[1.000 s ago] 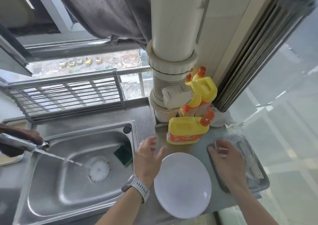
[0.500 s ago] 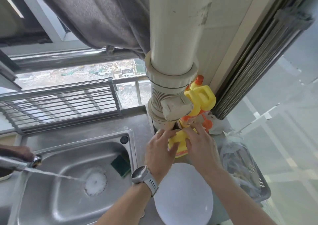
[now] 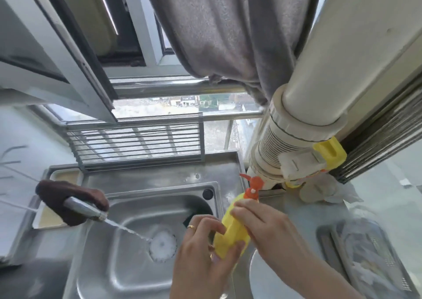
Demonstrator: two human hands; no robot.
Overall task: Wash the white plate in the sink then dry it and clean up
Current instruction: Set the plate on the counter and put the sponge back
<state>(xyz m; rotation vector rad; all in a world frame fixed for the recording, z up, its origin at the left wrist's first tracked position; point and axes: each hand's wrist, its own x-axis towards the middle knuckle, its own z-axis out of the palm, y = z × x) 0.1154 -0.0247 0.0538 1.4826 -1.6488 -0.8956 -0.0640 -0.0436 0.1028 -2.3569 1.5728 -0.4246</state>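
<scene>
Two bare forearms reach in from below — no sleeves in view. The left hand [image 3: 201, 260] wears a thin gold ring [image 3: 191, 226] on one finger; the right hand [image 3: 267, 228] wears no ring.

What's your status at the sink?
Left hand and right hand grip yellow plastic detergent bottle. Round white plate unwashed on counter. Water running.

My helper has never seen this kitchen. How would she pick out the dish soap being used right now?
Start at the steel sink; over its right edge both hands hold a yellow bottle. Its orange cap is flipped open, while another yellow bottle stands untouched behind the white pipe.
</scene>
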